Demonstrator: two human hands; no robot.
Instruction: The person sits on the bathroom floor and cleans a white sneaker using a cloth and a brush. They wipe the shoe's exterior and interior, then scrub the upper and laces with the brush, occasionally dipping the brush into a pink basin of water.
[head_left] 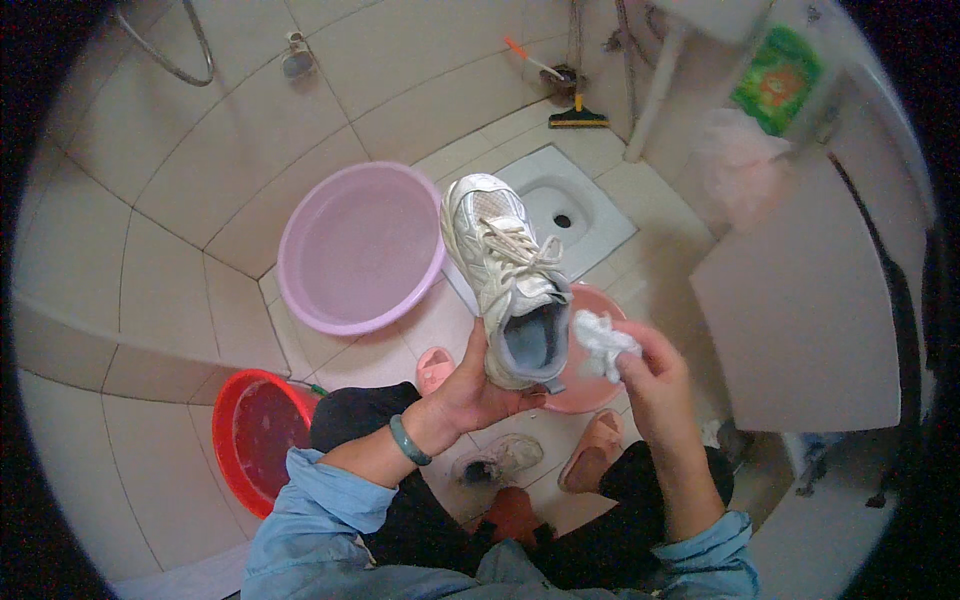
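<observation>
My left hand [468, 392] grips a white lace-up sneaker [500, 260] by its heel, fingers under the sole and thumb along the side. The sneaker's toe points away from me, its laces are tied, and its grey-lined opening faces up. Just right of the heel, my right hand [655, 370] pinches a crumpled white tissue or cloth [600, 342]; which of these it is I cannot tell. A small gap separates it from the shoe. Below, a second light-coloured shoe [515, 455] lies on the floor between my feet.
A pink basin [590, 395] sits partly behind the sneaker. At the left stand a large lilac basin [292, 270] and a red bucket [222, 440] holding liquid. Farther off are a squat toilet [600, 215], a squeegee [578, 117] and a brush [530, 58]. A white cabinet [800, 330] juts in at right.
</observation>
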